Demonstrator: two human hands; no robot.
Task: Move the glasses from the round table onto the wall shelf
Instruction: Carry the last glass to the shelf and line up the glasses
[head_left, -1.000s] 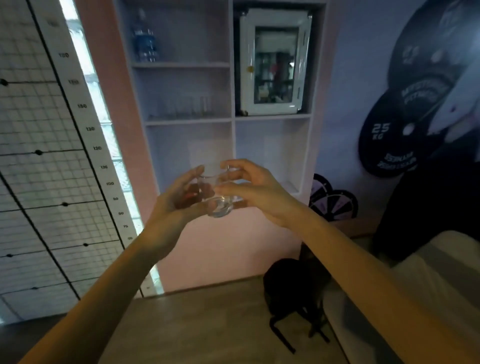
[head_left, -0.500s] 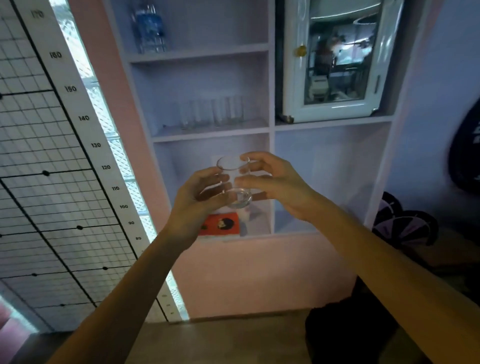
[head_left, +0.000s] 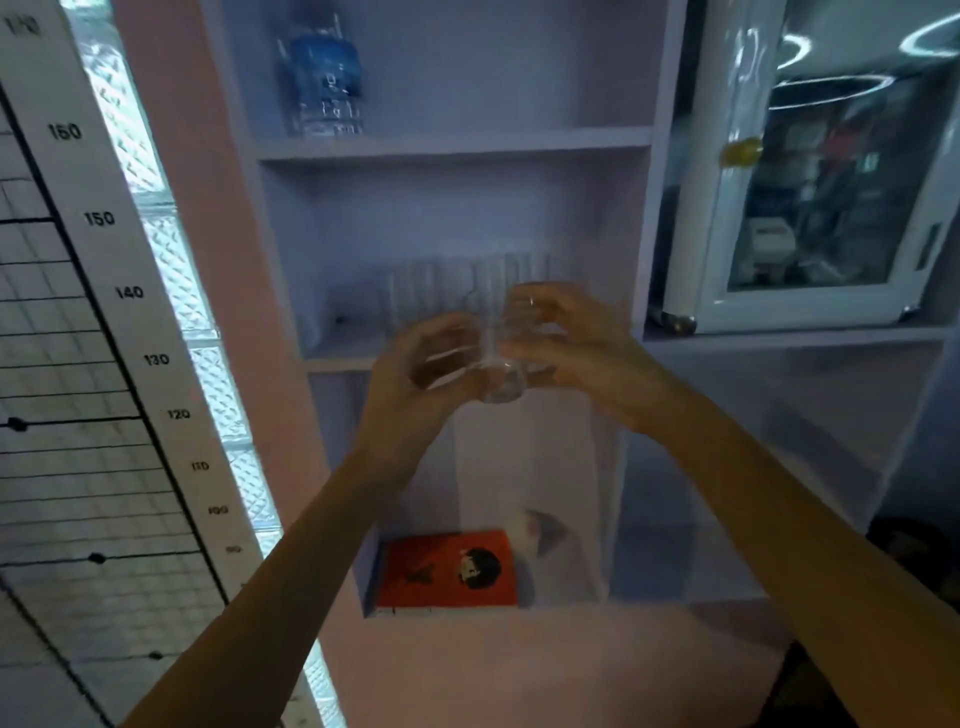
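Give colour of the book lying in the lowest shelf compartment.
The book is orange-red, with a dark cartoon head printed on it; best in head view.

Bottle, cabinet, book and height chart are seen around a pink wall (head_left: 208, 270).
A clear bottle (head_left: 326, 78) with a blue label is stood upright at the top, left of centre. At the right a white cabinet (head_left: 810, 171) with a glass door is set, a yellow knob (head_left: 740, 151) fixed at the door's left edge; blurred items are seen behind the glass. Low down a red book (head_left: 449, 569) is laid flat, a dark-haired cartoon head printed on its cover. At the left a height chart (head_left: 119, 291), marked 100 to 160, is mounted between a black-lined grid (head_left: 47, 467) and a lit strip of glass blocks (head_left: 176, 270).
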